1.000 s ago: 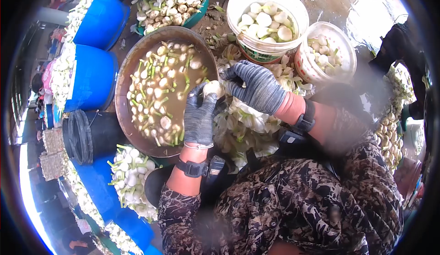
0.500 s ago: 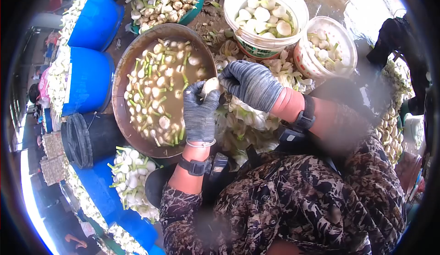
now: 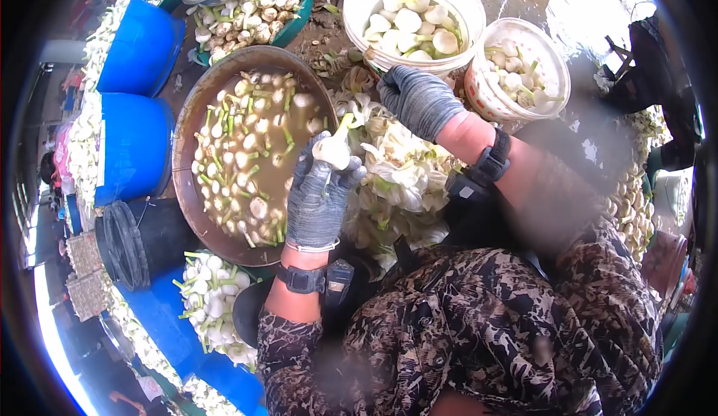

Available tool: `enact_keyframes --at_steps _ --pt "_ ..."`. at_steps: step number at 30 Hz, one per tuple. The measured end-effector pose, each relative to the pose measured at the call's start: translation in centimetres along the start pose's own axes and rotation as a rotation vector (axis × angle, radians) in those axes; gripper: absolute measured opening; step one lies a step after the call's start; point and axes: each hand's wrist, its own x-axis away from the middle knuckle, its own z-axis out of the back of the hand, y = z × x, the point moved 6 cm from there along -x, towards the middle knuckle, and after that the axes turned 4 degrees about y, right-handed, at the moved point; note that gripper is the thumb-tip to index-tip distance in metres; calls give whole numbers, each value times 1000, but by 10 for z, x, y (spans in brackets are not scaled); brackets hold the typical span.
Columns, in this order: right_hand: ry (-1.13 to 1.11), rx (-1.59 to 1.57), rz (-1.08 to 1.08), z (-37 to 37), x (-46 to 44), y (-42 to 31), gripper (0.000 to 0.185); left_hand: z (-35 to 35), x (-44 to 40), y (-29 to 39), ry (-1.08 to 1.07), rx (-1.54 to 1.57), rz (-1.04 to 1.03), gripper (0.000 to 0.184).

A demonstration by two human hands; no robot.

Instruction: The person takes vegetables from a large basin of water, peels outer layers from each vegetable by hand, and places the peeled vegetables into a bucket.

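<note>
Holding bulb (image 3: 331, 153) — red bucket markings (image 3: 486, 100) illegible

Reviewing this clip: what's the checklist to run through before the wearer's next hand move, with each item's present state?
1. Bulb secure in the left hand: ok, fingers around it.
2. Stem visible: ok, pointing up from the bulb.
3. Hands apart: ok, a gap shows between them.
4. Right hand free of tools: cannot tell, curled fingers hide its grip.
5. Right hand clear of the larger white bucket: cannot tell, they overlap in this view.
</note>
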Motion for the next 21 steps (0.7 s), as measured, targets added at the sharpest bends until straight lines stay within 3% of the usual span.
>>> enact_keyframes --at_steps 2,4,6,12,16,19,21 --pt "335 -258 281 18 11 -15 15 0 1 1 -1 12 24 41" --pt "334 -279 401 38 25 -48 16 0 1 -2 -6 24 53 42" --pt "193 -171 665 34 39 -74 15 -1 -2 -5 -23 -72 31 46" --pt "102 -178 668 17 44 -71 16 3 3 -3 76 -409 27 43" --pt "135 -243 689 22 50 -75 14 0 4 -9 -9 -277 73 35" --pt "46 -126 508 12 45 -70 17 -6 5 -6 -19 -532 66 45" --pt "-17 -235 392 5 43 -64 18 -11 7 1 -20 -633 50 44"
